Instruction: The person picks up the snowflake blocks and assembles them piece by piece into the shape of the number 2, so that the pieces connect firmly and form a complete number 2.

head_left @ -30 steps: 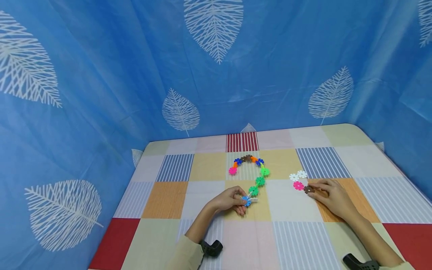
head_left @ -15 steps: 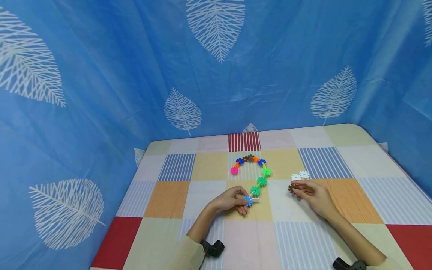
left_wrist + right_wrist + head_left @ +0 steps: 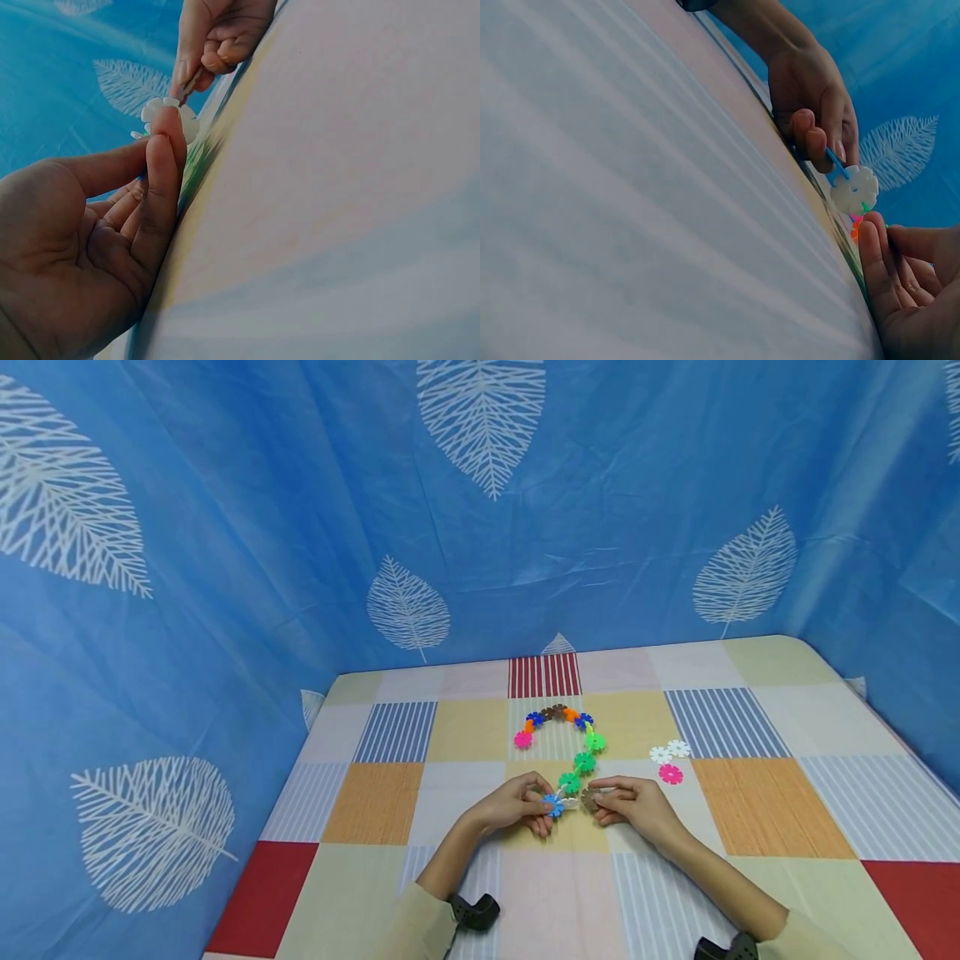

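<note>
My left hand pinches a light blue notched flower disc between thumb and fingers. Slotted into that disc is a white one, seen face-on in the right wrist view. From there a chain of linked discs runs away over green discs and curls round to a pink end disc. A brown notched disc is pinched in my right hand, close beside the white disc. Whether brown and white touch cannot be made out.
Two loose white discs and a pink disc lie to the right on the patchwork tablecloth. A blue curtain with leaf prints hangs behind the table and along its sides.
My right hand has lifted the brown disc from beside the loose pink one and carried it left to the chain's near end. The left hand keeps its place on the light blue disc.
</note>
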`<action>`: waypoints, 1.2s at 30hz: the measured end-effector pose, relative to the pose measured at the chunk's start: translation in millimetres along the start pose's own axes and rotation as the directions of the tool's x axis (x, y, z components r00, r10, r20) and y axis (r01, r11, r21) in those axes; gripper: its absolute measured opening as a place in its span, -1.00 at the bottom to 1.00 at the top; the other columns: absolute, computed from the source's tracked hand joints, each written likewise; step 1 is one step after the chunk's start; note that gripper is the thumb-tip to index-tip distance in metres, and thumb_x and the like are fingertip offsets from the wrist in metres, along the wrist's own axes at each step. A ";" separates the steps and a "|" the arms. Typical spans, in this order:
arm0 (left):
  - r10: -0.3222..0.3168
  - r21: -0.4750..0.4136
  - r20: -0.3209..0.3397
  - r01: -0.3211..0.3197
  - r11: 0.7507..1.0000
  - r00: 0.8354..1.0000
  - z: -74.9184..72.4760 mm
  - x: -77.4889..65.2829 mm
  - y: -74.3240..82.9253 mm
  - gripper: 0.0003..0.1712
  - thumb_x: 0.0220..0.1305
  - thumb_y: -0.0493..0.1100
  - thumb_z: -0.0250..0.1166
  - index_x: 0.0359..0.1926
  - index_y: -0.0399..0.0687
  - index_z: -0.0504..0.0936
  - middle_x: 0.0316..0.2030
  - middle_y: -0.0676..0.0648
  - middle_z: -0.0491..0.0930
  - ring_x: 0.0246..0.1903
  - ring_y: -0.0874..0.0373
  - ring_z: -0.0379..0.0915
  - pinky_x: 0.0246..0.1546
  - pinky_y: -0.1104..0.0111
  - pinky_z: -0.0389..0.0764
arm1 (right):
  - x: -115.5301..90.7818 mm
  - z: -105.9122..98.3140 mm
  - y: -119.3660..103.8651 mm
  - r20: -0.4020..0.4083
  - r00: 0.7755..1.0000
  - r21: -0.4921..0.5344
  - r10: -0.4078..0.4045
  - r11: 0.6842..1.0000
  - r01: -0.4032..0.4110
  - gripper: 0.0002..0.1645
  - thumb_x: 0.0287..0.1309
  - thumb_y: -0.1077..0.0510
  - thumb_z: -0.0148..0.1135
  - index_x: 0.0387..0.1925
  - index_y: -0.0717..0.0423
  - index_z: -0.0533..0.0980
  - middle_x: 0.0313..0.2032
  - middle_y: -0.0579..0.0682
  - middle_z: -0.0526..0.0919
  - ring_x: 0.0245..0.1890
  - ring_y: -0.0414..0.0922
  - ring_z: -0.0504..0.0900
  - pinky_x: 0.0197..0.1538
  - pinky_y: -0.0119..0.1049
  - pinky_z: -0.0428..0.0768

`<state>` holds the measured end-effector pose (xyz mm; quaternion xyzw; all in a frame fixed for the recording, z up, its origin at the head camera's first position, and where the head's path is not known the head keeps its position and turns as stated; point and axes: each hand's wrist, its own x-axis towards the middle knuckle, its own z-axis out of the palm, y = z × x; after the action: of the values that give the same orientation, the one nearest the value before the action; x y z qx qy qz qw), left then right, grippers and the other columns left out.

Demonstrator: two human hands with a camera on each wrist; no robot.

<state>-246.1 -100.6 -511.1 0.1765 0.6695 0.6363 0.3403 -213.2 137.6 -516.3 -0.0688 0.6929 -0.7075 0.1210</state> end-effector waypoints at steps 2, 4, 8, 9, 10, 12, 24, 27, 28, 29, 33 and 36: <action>0.004 -0.005 0.002 -0.004 1.000 1.000 -0.2 0.5 -0.8 -0.87 0.32 -0.40 0.04 -0.13 -0.30 0.32 -0.56 -0.11 0.58 -0.62 0.17 0.54 -0.55 0.42 0.60 | -0.1 1.8 -0.6 -0.006 1.000 0.020 0.021 1.000 -0.021 -0.53 0.14 0.29 0.20 0.01 0.57 0.38 -0.45 0.27 0.64 -0.50 -0.06 0.67 -0.33 -0.19 0.64; 0.006 -0.009 0.004 -0.006 1.000 1.000 -0.5 0.9 -1.2 -0.88 0.32 -0.40 0.04 -0.14 -0.29 0.31 -0.56 -0.11 0.58 -0.62 0.17 0.53 -0.55 0.41 0.60 | -0.3 3.7 -1.0 -0.017 0.999 0.042 0.043 0.998 -0.042 -0.53 0.14 0.29 0.21 0.01 0.55 0.38 -0.43 0.24 0.65 -0.48 -0.06 0.67 -0.31 -0.19 0.64; 0.008 -0.007 0.007 -0.008 1.000 1.000 0.1 0.8 -0.7 -0.88 0.31 -0.41 0.04 -0.14 -0.28 0.31 -0.56 -0.11 0.58 -0.62 0.18 0.53 -0.55 0.42 0.60 | -1.0 8.6 -1.1 -0.046 0.997 0.072 0.069 0.995 -0.066 -0.56 0.14 0.31 0.19 0.00 0.54 0.39 -0.39 0.23 0.66 -0.46 -0.05 0.67 -0.31 -0.20 0.64; 0.009 -0.006 0.007 -0.009 1.000 1.000 0.3 0.8 -0.9 -0.88 0.31 -0.41 0.04 -0.15 -0.29 0.31 -0.56 -0.10 0.58 -0.62 0.18 0.53 -0.55 0.42 0.60 | -1.0 10.0 -1.2 -0.054 0.996 0.083 0.075 0.994 -0.071 -0.57 0.14 0.32 0.19 0.00 0.54 0.39 -0.38 0.22 0.66 -0.46 -0.05 0.67 -0.31 -0.20 0.64; 0.011 -0.003 0.006 -0.011 1.000 1.000 0.6 0.7 -1.0 -0.88 0.32 -0.41 0.04 -0.14 -0.29 0.31 -0.56 -0.10 0.58 -0.62 0.19 0.53 -0.55 0.42 0.60 | -0.9 11.4 -1.2 -0.059 0.995 0.098 0.084 0.992 -0.078 -0.57 0.14 0.32 0.19 -0.01 0.53 0.39 -0.37 0.22 0.66 -0.46 -0.05 0.67 -0.30 -0.20 0.64; 0.022 -0.003 0.004 -0.022 1.000 1.000 1.5 0.8 -1.6 -0.87 0.31 -0.42 0.03 -0.14 -0.31 0.30 -0.57 -0.10 0.57 -0.63 0.18 0.52 -0.55 0.42 0.59 | -0.9 14.5 -1.4 -0.071 0.992 0.131 0.101 0.987 -0.091 -0.59 0.14 0.33 0.18 -0.02 0.53 0.38 -0.37 0.22 0.66 -0.45 -0.04 0.67 -0.29 -0.19 0.64; 0.075 -0.010 0.040 -0.074 0.997 0.996 1.0 0.7 -0.6 -0.87 0.31 -0.47 -0.01 -0.15 -0.45 0.23 -0.57 -0.10 0.56 -0.64 0.21 0.51 -0.56 0.44 0.58 | -2.6 25.4 -4.4 -0.071 0.984 0.218 0.165 0.965 -0.146 -0.64 0.16 0.37 0.13 -0.07 0.57 0.32 -0.36 0.20 0.65 -0.42 -0.08 0.68 -0.26 -0.25 0.63; 0.083 -0.011 0.045 -0.083 0.997 0.996 -0.3 1.2 -0.9 -0.87 0.30 -0.48 -0.01 -0.17 -0.45 0.24 -0.57 -0.13 0.56 -0.65 0.20 0.50 -0.58 0.44 0.57 | -2.0 25.5 -4.6 -0.047 0.983 0.226 0.179 0.960 -0.164 -0.63 0.16 0.36 0.14 -0.07 0.55 0.31 -0.35 0.21 0.65 -0.42 -0.08 0.68 -0.26 -0.25 0.63; 0.084 -0.010 0.046 -0.084 0.996 0.995 -0.3 1.4 -0.9 -0.88 0.30 -0.49 -0.01 -0.17 -0.45 0.24 -0.57 -0.14 0.57 -0.65 0.20 0.50 -0.58 0.44 0.57 | -2.0 25.2 -4.4 -0.039 0.983 0.225 0.179 0.960 -0.166 -0.63 0.17 0.35 0.14 -0.07 0.55 0.31 -0.35 0.21 0.65 -0.42 -0.08 0.68 -0.26 -0.25 0.63; 0.083 -0.010 0.045 -0.083 0.997 0.996 -0.3 1.6 -1.0 -0.88 0.29 -0.49 0.00 -0.17 -0.44 0.25 -0.57 -0.14 0.57 -0.65 0.20 0.50 -0.58 0.44 0.57 | -2.0 24.6 -4.1 -0.033 0.984 0.226 0.177 0.960 -0.165 -0.63 0.17 0.35 0.15 -0.08 0.55 0.31 -0.35 0.21 0.65 -0.42 -0.07 0.68 -0.26 -0.25 0.63; 0.064 -0.007 0.032 -0.064 0.998 0.997 0.4 0.9 -0.3 -0.88 0.29 -0.46 0.02 -0.17 -0.43 0.27 -0.58 -0.10 0.57 -0.64 0.21 0.51 -0.57 0.43 0.58 | -1.8 19.3 -2.3 0.024 0.992 0.166 0.126 0.978 -0.128 -0.61 0.17 0.34 0.15 -0.07 0.58 0.31 -0.36 0.26 0.65 -0.43 -0.05 0.68 -0.27 -0.21 0.64; 0.043 -0.005 0.014 -0.043 0.999 0.999 0.3 -0.2 0.3 -0.88 0.29 -0.44 0.05 -0.17 -0.40 0.30 -0.58 -0.08 0.57 -0.64 0.20 0.51 -0.56 0.42 0.58 | -0.7 12.2 -1.4 0.061 0.996 0.029 0.059 0.998 -0.061 -0.60 0.18 0.29 0.16 -0.07 0.57 0.36 -0.40 0.28 0.64 -0.48 -0.01 0.67 -0.34 -0.17 0.64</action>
<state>-245.8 -100.5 -510.8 0.1947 0.6617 0.6435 0.3318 -209.4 126.0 -514.5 -0.0674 0.6799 -0.7116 0.1639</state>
